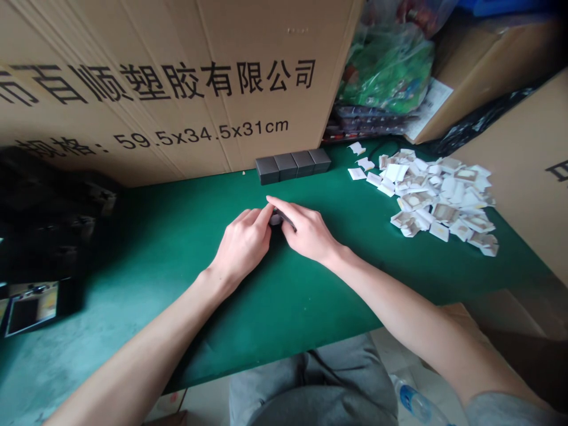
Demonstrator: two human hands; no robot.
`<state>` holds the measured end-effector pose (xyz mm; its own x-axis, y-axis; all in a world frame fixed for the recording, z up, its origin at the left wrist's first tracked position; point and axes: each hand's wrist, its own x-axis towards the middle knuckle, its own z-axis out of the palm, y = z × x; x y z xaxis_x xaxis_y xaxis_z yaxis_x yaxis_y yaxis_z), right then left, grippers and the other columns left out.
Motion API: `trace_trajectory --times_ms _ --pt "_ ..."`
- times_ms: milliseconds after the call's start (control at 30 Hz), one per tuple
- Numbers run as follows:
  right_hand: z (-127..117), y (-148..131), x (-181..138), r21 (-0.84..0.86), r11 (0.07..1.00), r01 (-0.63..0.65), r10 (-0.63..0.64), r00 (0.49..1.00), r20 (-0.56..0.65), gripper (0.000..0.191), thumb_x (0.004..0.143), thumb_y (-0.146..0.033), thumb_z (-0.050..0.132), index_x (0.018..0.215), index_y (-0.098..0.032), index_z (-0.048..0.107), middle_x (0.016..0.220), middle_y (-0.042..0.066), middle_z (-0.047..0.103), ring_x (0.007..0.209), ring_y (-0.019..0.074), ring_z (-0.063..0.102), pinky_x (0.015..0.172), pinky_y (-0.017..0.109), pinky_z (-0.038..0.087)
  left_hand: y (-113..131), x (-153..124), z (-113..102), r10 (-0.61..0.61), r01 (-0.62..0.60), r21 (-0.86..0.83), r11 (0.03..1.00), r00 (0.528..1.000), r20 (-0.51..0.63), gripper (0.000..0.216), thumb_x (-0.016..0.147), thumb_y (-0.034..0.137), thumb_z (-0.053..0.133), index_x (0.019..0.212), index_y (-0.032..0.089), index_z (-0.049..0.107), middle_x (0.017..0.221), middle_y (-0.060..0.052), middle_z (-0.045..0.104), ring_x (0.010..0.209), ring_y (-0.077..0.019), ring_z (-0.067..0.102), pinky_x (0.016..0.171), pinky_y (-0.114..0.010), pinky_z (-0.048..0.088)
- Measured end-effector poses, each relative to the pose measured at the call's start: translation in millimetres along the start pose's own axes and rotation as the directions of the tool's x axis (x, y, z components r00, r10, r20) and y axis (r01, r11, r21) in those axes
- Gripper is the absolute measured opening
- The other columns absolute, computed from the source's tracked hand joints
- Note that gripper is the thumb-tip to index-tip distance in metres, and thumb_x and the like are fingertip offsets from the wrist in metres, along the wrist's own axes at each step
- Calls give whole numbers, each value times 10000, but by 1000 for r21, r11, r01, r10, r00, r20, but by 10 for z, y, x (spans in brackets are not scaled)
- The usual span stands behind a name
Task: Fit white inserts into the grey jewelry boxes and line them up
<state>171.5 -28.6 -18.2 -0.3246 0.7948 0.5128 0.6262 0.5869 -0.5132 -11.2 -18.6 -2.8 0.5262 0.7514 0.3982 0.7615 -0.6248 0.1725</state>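
Note:
Over the middle of the green table, my left hand point(246, 239) and my right hand point(308, 231) meet at the fingertips around a small dark box point(287, 220). The fingers of both hands are closed on it and cover most of it. A small greyish patch shows between the hands, too small to make out. Just beyond my hands, several dark grey boxes point(287, 166) stand side by side in a row, touching one another.
A big printed cardboard carton point(177, 130) walls off the back. Folded white paper pieces point(444, 192) lie heaped at the right, near another carton point(523, 160). Dark items point(48, 225) are piled at the left. Behind sits a bag of green things point(386, 68). The green table point(266, 319) ends before my lap.

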Motion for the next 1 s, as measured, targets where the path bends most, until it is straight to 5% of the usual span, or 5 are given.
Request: trace_trajectory --times_ms 1000 --pt "36 41 11 9 999 -33 33 999 6 549 891 -57 485 1413 -215 539 1325 80 682 1204 225 662 1045 411 576 -40 1 22 12 -11 -51 999 1000 6 381 907 79 476 1251 145 627 939 -98 709 840 -240 644 747 -343 531"
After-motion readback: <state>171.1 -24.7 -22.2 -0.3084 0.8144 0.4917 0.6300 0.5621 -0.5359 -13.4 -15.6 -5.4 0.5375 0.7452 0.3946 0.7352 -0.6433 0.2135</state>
